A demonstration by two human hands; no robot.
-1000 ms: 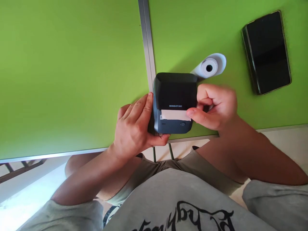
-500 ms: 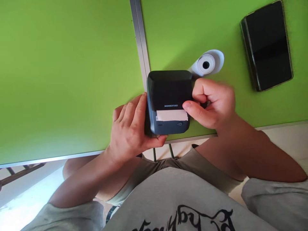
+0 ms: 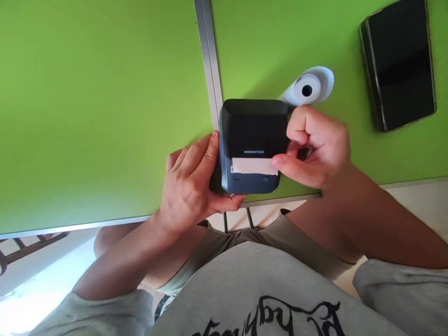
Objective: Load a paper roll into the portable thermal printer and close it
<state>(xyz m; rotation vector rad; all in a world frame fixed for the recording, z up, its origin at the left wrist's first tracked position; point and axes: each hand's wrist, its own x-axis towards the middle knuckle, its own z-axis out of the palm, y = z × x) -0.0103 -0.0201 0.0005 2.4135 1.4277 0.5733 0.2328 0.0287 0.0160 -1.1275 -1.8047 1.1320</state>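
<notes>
We seem to sit at an office or classroom desk (image 3: 105, 93), green-topped with metal edging. A label printer (image 3: 252, 144) (paper roll (image 3: 310, 88) just beyond) and a phone (image 3: 401, 65) lie on it.

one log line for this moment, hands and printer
left hand: grips label printer side | right hand: thumb at white label strip | behind: paper roll | far right: phone

phone (image 3: 401, 63) cut off at top, paper roll (image 3: 308, 88) partly hidden

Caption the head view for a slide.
Both hands, left hand and right hand, grip a label printer over a green table.
</notes>
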